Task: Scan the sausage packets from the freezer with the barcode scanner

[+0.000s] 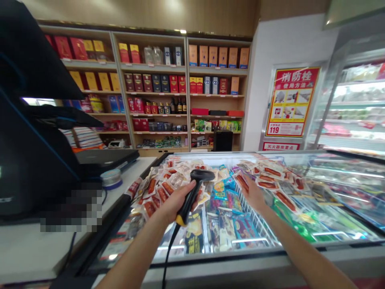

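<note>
While left hand (pixel 177 200) holds scanner (pixel 192 192), poster (pixel 291 102) reads 119

Here's the wide, glass-topped white chest freezer (pixel 240 265), and across its glass lie two spreads: clear-wrapped reddish-brown sausages left (pixel 163 194), more clear-wrapped sausages right (pixel 267 185)!

A red-and-yellow rectangular wall poster (pixel 293 102) reads "消防栓" above "使用方法", with "119" at its lower left; the small red-bordered white rectangular sign (pixel 281 147) beneath reads "灭火器放置点".
</note>
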Demonstrator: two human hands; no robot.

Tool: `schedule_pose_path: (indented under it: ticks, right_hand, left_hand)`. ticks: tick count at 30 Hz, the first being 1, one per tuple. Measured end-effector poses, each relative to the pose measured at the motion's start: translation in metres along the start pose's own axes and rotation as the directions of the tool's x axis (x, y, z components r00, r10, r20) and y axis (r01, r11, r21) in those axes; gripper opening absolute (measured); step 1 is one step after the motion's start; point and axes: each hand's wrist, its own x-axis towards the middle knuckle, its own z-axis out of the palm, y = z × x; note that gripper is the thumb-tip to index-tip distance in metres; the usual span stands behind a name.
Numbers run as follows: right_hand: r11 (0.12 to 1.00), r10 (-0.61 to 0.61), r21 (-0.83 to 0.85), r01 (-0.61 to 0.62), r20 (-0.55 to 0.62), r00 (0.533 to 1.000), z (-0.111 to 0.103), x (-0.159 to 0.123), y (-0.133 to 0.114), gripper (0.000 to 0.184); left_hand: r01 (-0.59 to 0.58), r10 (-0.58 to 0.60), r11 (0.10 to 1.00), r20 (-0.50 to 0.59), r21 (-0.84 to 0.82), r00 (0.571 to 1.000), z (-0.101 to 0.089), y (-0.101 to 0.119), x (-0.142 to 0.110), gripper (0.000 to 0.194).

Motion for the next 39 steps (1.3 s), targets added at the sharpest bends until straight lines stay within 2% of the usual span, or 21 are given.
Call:
schedule_pose_path:
  ticks: [4,8,13,19,28,35,39]
  right_hand:
    - [0.992,-0.036,0.119,0.043,-0.058,0.998,0.006,0.009,-0.022,0.048]
    - [0.984,-0.054,0.166,0.064,-0.059,0.997,0.004,0.013,-0.033,0.046]
    - [0.98,-0.087,0.172,0.094,-0.052,0.995,0.003,0.013,-0.034,0.046]
    - [0.978,-0.149,0.131,0.163,-0.114,0.982,0.007,0.015,-0.031,0.043]
    - [0.972,-0.189,0.127,0.196,-0.065,0.98,0.001,0.019,-0.035,0.043]
    - [0.977,-0.176,0.118,0.177,-0.019,0.984,-0.007,0.018,-0.037,0.044]
    - [0.991,-0.112,0.079,0.109,0.038,0.993,0.0,0.016,-0.036,0.042]
  left_hand:
    - [0.011,-0.012,1.0,0.008,0.01,1.0,0.0,0.004,-0.006,0.036]
    - [0.012,-0.012,1.0,0.031,-0.007,0.999,-0.004,0.002,-0.01,0.035]
    - [-0.005,0.005,1.0,0.042,0.002,0.999,-0.005,0.002,-0.009,0.035]
    - [-0.061,0.055,0.996,0.101,0.062,0.993,-0.004,0.006,-0.01,0.038]
    - [-0.097,0.077,0.986,0.15,0.135,0.986,-0.008,0.009,-0.015,0.034]
    - [-0.127,0.109,0.983,0.134,0.134,0.985,-0.007,0.008,-0.013,0.031]
    - [-0.121,0.121,0.987,0.005,0.11,0.993,-0.012,0.012,-0.013,0.034]
